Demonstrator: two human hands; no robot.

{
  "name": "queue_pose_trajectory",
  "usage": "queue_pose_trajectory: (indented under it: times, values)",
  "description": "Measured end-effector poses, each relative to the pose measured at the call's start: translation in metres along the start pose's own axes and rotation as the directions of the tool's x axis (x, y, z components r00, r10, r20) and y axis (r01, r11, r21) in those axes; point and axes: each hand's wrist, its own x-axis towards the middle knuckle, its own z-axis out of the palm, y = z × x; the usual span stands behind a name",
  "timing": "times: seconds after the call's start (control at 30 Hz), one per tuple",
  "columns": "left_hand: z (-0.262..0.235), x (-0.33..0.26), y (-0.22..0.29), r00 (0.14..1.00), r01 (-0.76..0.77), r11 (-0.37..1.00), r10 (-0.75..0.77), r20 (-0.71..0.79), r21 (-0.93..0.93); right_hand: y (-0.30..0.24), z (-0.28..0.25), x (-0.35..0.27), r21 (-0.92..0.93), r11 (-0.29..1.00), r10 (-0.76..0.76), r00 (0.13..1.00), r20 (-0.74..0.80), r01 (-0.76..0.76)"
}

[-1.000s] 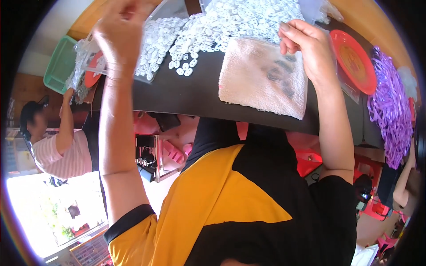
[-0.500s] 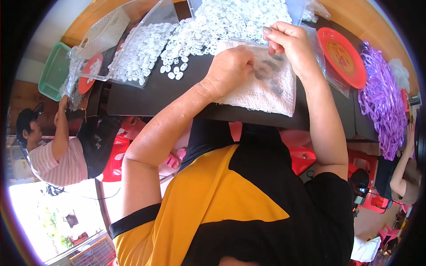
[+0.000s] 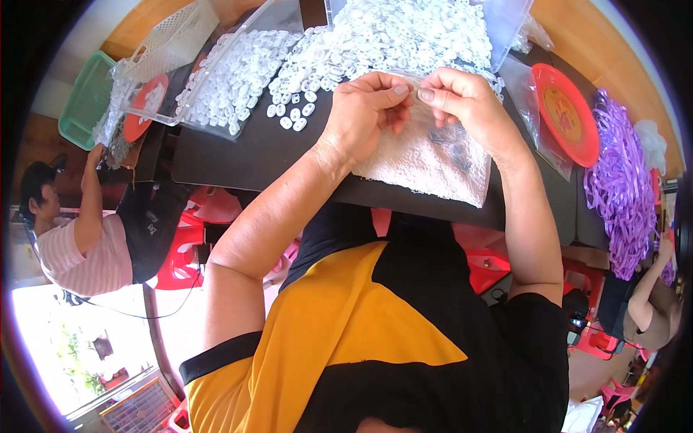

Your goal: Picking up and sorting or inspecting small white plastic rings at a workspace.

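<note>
My left hand (image 3: pixel 367 112) and my right hand (image 3: pixel 465 105) meet above a white terry towel (image 3: pixel 426 173), thumbs and forefingers pinched with the tips nearly touching. Whatever lies between those fingertips is too small to make out. On the towel, close to my right hand, are small dark or clear pieces (image 3: pixel 455 144) that I cannot identify. Just beyond my hands spreads a big heap of white oval pieces with holes (image 3: pixel 404 36). Several loose white oval pieces (image 3: pixel 294 119) lie on the dark table (image 3: pixel 253 159) left of my left hand.
A clear plastic bin (image 3: pixel 242 79) of white ovals stands left. To the right are a clear bag (image 3: pixel 534 108), a red plate (image 3: pixel 567 115) and purple ribbons (image 3: pixel 621 187). One person (image 3: pixel 86 238) sits at far left, another (image 3: pixel 650 303) at far right.
My right hand has come down and left toward my left hand. My left hand has turned from a closed fist to a fingertip pinch. The view has shifted slightly.
</note>
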Motion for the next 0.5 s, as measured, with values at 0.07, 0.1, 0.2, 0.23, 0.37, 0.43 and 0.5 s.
queue_pose_trajectory:
  times: [0.07, 0.1, 0.2, 0.23, 0.37, 0.43, 0.5]
  values:
    - [0.000, 0.000, -0.002, 0.999, -0.030, 0.998, 0.029, -0.020, -0.048, 0.000, 0.006, 0.000, 0.031, 0.999, 0.023, 1.000, -0.003, -0.023]
    - [0.000, 0.000, -0.003, 0.999, -0.032, 0.998, 0.031, -0.009, -0.049, 0.000, 0.009, 0.000, 0.026, 0.999, 0.027, 1.000, 0.001, -0.027]
    - [0.001, -0.002, -0.004, 0.999, -0.031, 0.998, 0.031, -0.009, -0.052, 0.002, 0.016, 0.000, -0.009, 1.000, -0.027, 0.996, -0.088, 0.026]
    - [0.001, -0.003, -0.005, 0.999, -0.029, 0.998, 0.029, -0.017, -0.048, 0.005, 0.016, 0.001, -0.012, 0.999, -0.048, 0.994, -0.098, 0.048]
    - [0.001, -0.004, -0.007, 0.994, -0.094, 0.995, 0.096, -0.059, 0.028, 0.009, 0.018, 0.006, 0.056, 0.995, -0.078, 0.991, -0.105, 0.084]
    - [0.002, -0.004, -0.007, 0.995, -0.078, 0.996, 0.081, -0.066, 0.046, 0.007, 0.018, 0.005, 0.039, 0.994, -0.094, 0.989, -0.111, 0.099]
    - [0.001, -0.002, -0.009, 0.997, -0.059, 0.998, 0.061, -0.053, 0.033, 0.009, 0.016, 0.003, -0.085, 0.991, -0.114, 0.983, -0.142, 0.102]
